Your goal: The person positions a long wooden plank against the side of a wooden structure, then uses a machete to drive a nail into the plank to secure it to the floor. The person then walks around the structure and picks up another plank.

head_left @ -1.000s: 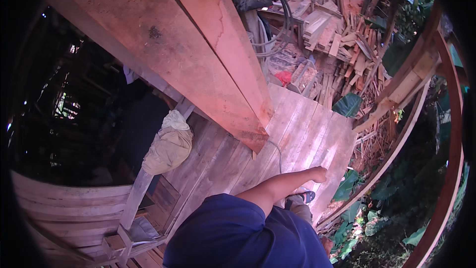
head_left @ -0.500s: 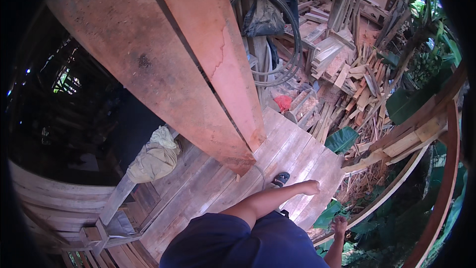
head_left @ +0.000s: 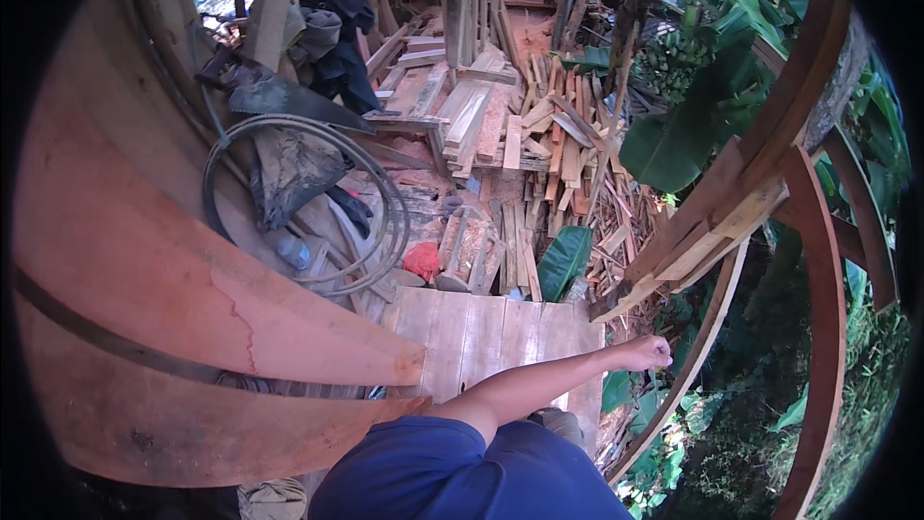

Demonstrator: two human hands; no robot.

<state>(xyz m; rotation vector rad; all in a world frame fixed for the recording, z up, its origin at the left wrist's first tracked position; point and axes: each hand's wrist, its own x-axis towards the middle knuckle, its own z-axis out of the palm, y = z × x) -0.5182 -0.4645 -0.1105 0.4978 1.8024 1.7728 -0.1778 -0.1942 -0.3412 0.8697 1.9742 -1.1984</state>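
My left arm stretches across to the right over the plank floor. At its end, my left hand has its fingers curled inward, and whatever may be inside them is hidden. The hand is in the air, close to a thin curved wooden strip and below the end of a thick wooden beam. It looks apart from both, though the distance is hard to judge. My right hand is out of the picture.
Two wide reddish boards slant in from the left. A hose coil hangs beside a handsaw. Beyond the floor's far edge lie piled wood offcuts and a red bag. Foliage drops away on the right.
My view has swung right and lifted toward the wood pile. The boards now sit further left. My left hand has moved right, toward the curved strip, and my right hand has left the picture.
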